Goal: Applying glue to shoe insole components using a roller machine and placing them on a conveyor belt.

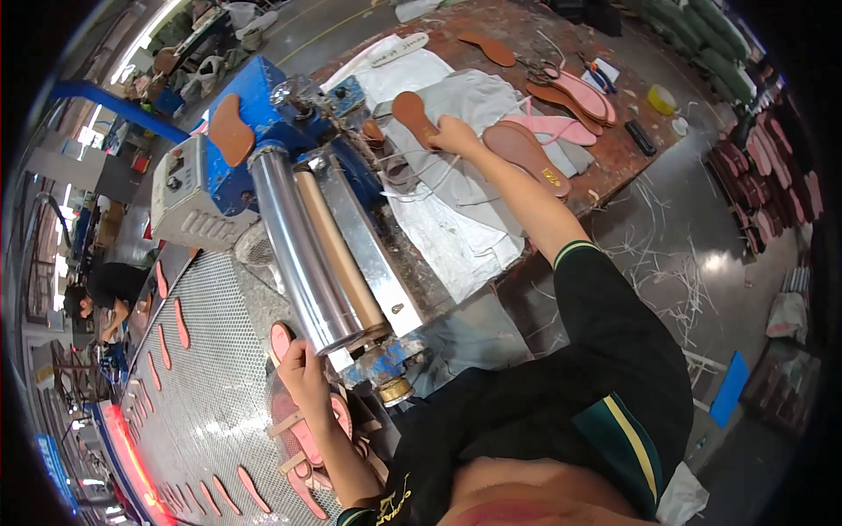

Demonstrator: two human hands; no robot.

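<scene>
Where the right hand (453,137) holds it, the brown sole (412,113) narrows.

Roller machine (307,250) between mesh conveyor (210,377), left, and counter (630,107), right.
Insoles (181,323) lie along the conveyor's left edge; on the counter's left part lies cloth (465,184), with a sole (410,110) in the right hand (456,136) over it; pliers (602,79) lie near the right edge, a block (640,138) by the near-right corner.

Glossy grey floor (688,206), bright strip light (136,53)
</scene>
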